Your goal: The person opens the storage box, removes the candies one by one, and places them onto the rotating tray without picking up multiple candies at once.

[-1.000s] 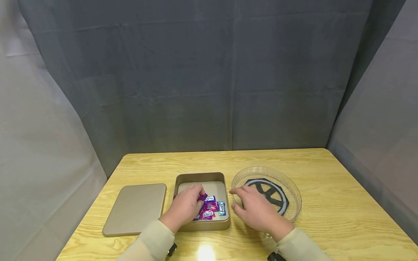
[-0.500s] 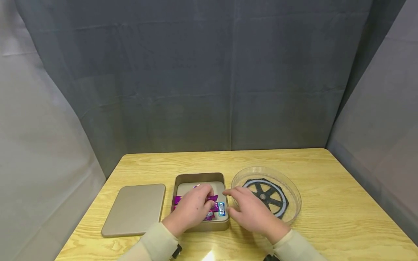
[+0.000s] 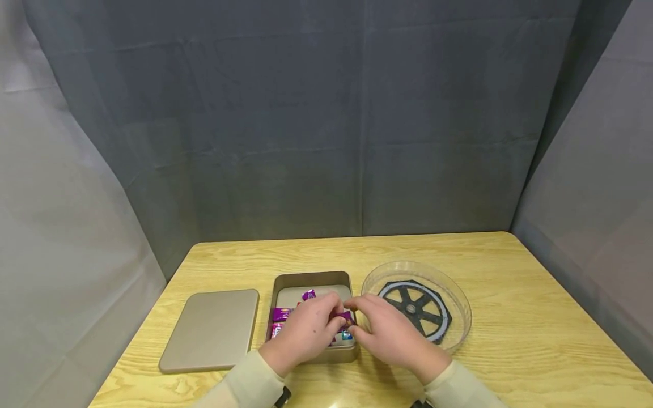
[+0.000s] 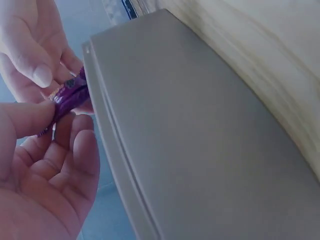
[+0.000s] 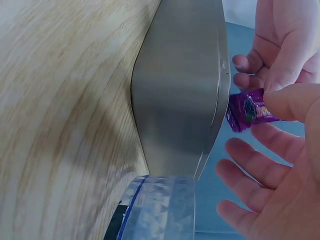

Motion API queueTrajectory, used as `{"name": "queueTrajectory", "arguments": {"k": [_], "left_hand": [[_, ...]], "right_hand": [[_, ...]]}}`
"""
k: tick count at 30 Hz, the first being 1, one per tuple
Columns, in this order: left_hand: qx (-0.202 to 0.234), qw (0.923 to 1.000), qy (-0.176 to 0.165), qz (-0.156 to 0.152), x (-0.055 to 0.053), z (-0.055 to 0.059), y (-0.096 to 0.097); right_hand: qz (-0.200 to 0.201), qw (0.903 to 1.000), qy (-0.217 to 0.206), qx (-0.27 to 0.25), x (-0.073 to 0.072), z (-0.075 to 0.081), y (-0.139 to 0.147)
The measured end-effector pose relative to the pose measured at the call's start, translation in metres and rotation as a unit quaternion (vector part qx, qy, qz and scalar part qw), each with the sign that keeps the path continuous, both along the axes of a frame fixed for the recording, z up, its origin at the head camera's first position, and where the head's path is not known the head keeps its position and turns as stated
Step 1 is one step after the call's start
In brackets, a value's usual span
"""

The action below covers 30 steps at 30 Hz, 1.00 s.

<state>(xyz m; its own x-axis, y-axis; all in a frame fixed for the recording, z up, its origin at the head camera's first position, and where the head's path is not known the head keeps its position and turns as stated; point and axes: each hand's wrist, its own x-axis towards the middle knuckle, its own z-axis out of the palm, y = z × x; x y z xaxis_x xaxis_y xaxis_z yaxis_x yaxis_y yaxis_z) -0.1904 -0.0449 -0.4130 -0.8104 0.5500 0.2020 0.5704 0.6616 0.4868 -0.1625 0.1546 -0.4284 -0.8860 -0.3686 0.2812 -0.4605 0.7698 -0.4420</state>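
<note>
A purple-wrapped candy (image 5: 245, 108) with a dark berry picture sits between both hands, over the right side of an open metal tin (image 3: 285, 280). My left hand (image 3: 307, 328) pinches one end of it; in the left wrist view the thumb presses its near end (image 4: 70, 97). From the other side, my right hand (image 3: 390, 334) has thumb and index finger on it, the other fingers loosely bent. Inside the tin lie several more wrapped candies, among them a purple one (image 3: 282, 314), a pink one (image 3: 277, 329) and a blue one (image 3: 347, 335). The left hand hides part of them.
To the left of the tin, its square lid (image 3: 210, 331) lies flat on the wooden table (image 3: 530, 317). Close on the right stands a round clear plastic tray (image 3: 461, 306) with a black-and-grey wheel-shaped piece (image 3: 411, 308) in it. Grey cloth (image 3: 265, 136) encloses the table.
My left hand has moved right across the tin, bringing the purple candy to the right hand. The right hand has shifted slightly left and now meets the candy.
</note>
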Motion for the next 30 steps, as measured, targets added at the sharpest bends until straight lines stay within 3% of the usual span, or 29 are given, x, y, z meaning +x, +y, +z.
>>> {"name": "queueTrajectory", "arguments": {"k": [9, 16, 24, 30], "left_hand": [[0.02, 0.9997, 0.003, -0.011, 0.002, -0.006, 0.005], [0.018, 0.9995, 0.022, -0.017, 0.002, -0.003, 0.006], [0.009, 0.9998, 0.015, -0.007, -0.003, -0.008, 0.003], [0.0, 0.9999, 0.013, -0.01, -0.007, -0.012, 0.0]], "right_hand": [[0.005, 0.9998, 0.0, -0.022, -0.001, 0.0, -0.001], [0.001, 0.9998, 0.002, -0.02, -0.002, 0.003, 0.002], [-0.044, 0.9986, -0.026, -0.012, -0.004, 0.005, 0.008], [-0.07, 0.9974, -0.015, 0.004, -0.008, -0.001, 0.016]]}}
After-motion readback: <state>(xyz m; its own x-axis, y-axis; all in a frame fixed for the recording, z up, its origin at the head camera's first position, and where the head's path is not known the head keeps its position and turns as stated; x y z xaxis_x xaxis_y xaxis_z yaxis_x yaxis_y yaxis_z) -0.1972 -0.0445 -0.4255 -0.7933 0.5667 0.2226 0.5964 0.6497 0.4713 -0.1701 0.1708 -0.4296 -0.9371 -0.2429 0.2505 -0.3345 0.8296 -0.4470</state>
